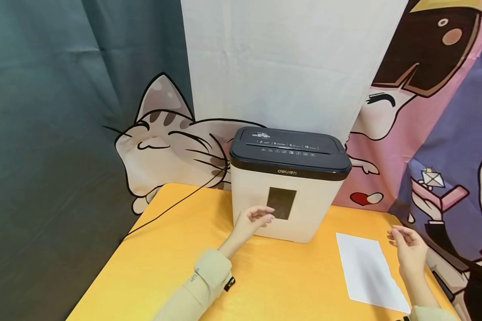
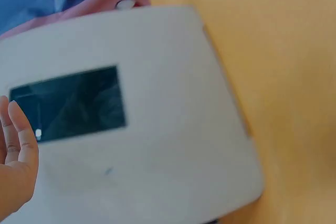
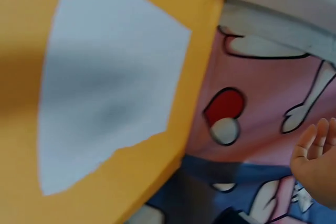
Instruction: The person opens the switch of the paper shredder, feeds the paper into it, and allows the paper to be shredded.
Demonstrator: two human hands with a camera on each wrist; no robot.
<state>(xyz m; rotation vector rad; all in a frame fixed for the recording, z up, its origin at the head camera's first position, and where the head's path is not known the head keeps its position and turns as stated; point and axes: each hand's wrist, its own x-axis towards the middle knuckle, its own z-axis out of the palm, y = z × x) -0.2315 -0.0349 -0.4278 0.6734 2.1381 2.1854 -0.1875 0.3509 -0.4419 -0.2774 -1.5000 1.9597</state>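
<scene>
A paper shredder (image 1: 289, 205) with a white bin and a black slotted top stands at the back of the yellow table. My left hand (image 1: 255, 219) hovers before its dark front window (image 2: 68, 103), fingers loosely bent and holding nothing. On the right lies a sheet of white paper (image 1: 367, 269) with one uneven, torn-looking edge, seen also in the right wrist view (image 3: 110, 77). Above and beside the paper's right side is my right hand (image 1: 410, 250), its fingers relaxed and apart from the sheet.
A black cord (image 1: 172, 206) runs from behind the shredder across the table's left part and over its edge. Cartoon-printed curtains (image 1: 152, 147) hang behind the table. Yellow cloth (image 1: 176, 240) covers the tabletop.
</scene>
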